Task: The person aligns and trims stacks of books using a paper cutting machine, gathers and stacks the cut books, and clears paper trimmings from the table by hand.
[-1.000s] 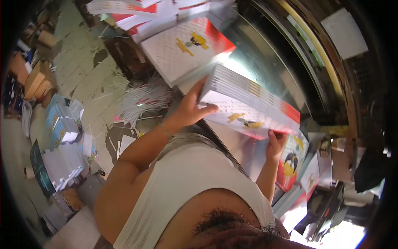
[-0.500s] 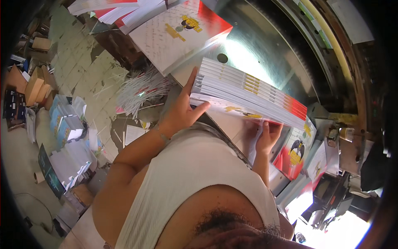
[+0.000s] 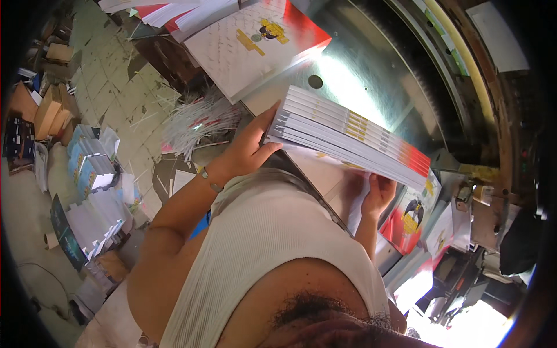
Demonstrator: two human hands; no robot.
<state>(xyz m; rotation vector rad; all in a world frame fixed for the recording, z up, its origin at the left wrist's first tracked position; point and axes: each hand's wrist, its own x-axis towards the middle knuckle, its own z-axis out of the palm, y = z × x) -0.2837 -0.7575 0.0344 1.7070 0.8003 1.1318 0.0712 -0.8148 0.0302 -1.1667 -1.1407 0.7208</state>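
Note:
Between my two hands a thick stack of booklets [image 3: 348,133] stands tilted over the metal machine table, several white, yellow and red spines facing up. My left hand [image 3: 258,142] grips the stack's left end, thumb on the near side and fingers partly hidden behind the end. At the right part of the near side my right hand [image 3: 380,194] holds the lower edge, its fingertips partly hidden beneath. Another pile of booklets [image 3: 255,46], white and red with a yellow design on the cover, lies farther left on the table.
The metal table [image 3: 342,81] reaches back to a dark slot in the machine. More red and white booklets [image 3: 409,220] lie at the right. Thin paper trimmings [image 3: 200,124] heap beside the table at left. Bundles of books [image 3: 93,162] stand on the tiled floor.
The stack has tipped slightly toward me, so less of its near cover shows. Both hands stay on it and have shifted only a little.

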